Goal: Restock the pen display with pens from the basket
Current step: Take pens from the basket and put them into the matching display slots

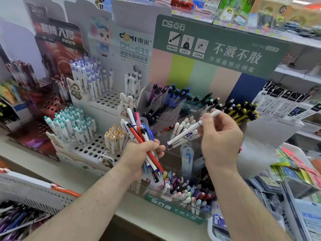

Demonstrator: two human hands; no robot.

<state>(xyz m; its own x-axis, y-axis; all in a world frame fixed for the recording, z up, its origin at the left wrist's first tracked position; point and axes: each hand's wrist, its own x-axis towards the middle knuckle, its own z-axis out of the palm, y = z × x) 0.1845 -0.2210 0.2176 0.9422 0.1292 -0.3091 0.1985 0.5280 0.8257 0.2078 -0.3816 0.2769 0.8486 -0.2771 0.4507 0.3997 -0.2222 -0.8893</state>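
Display: the tiered pen display of clear plastic compartments under a green header card (173,108) stands on the pale bench (97,173), beyond and below both hands; most compartments hold upright pens.
Basket: the white perforated basket with orange clips (26,188) sits well to the left of and below the left grip, with dark pens inside.
Bundle: the left hand (139,153) is clenched round a mixed bundle of red, white and blue pens (140,134), tips fanning up and away from the grip.
Single pen: the right hand (219,136) pinches one slim white pen with blue print (187,133) between thumb and fingers; its long axis runs from upper right, past the grip, down to lower left, with the lower end pointing toward the left hand.
Key relation: a compartment of white-capped pens (184,126) lies just behind and under the single pen, nearer the right grip than the left.
Judgement: the right hand looks best placed to tilt the pen upright and drop it in there.
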